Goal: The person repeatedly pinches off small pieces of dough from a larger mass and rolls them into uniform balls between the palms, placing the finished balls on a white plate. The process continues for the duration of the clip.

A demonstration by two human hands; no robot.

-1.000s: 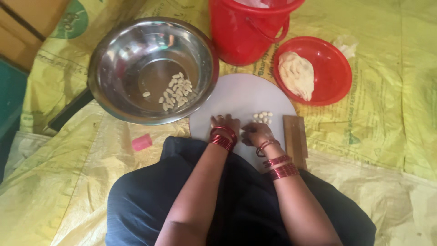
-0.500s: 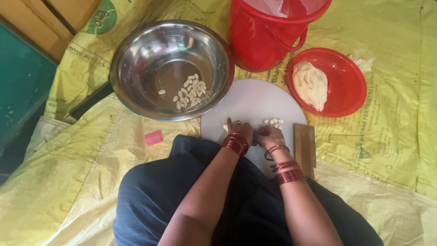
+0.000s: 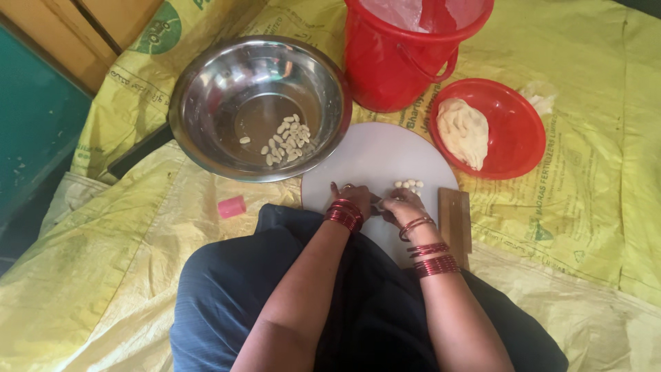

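Both my hands rest on the near part of a round white board [image 3: 375,155]. My left hand [image 3: 352,198], with red bangles at the wrist, lies with its fingers curled down on the board. My right hand [image 3: 403,207] is close beside it, fingers bent toward the left hand, and a small dark thing shows between the two. What either hand grips is hidden. A few small white dough pieces [image 3: 408,184] lie on the board just beyond my right hand.
A steel bowl [image 3: 200,89] holding several similar white pieces stands at the far left. At the back is a red bucket [image 3: 389,65], and a red bowl [image 3: 513,134] with a dough lump [image 3: 463,131] sits to the right. A wooden block [image 3: 454,220] and a pink thing [image 3: 232,206] lie on yellow sheeting.
My head has shifted, so everything sits further right in view. Both hands stay close together at the board's near edge, with only small finger movements.
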